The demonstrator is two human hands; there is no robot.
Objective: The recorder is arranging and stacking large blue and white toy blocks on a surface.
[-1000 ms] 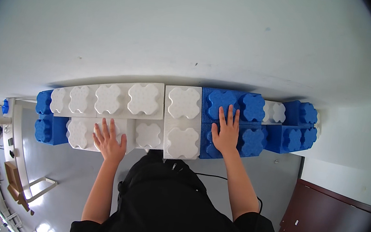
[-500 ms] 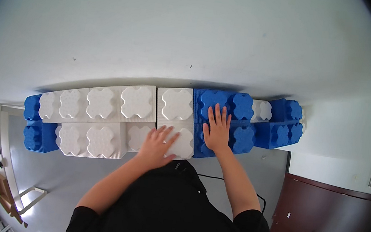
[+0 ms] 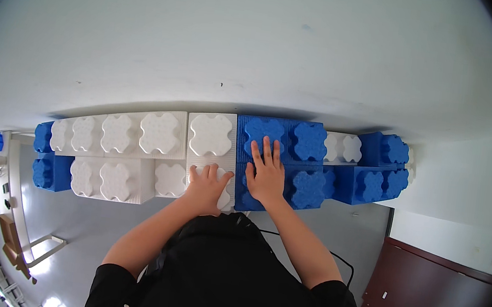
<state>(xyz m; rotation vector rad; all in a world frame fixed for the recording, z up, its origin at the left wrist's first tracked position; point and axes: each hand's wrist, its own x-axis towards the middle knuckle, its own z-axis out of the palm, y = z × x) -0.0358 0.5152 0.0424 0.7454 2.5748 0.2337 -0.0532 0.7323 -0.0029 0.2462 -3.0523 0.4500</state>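
A wall of large toy building blocks with clover-shaped studs runs across the view, white at the left and middle, blue at the right. My left hand [image 3: 205, 191] rests on the near stud of a white block [image 3: 211, 134], its fingers bent and apart, the thumb spread to the right. That hand covers part of the near stud. Right beside this block lies a blue block [image 3: 310, 143]. My right hand [image 3: 267, 173] lies on its top with fingers stretched and spread, the fingertips over its far left stud. Nothing is held in the right hand.
A pale wall [image 3: 259, 45] stands close behind the blocks. More white blocks [image 3: 118, 133] continue leftward, and a blue block [image 3: 50, 172] ends that side. Further blue blocks [image 3: 371, 186] stand at the right. Beyond is a dark red door [image 3: 418, 297]; a black cable [image 3: 343, 260] hangs nearby.
The view has shifted, so the blocks in the middle appear farther left. My left hand's fingers have bent more over the white stud. My right hand stays flat on the blue block.
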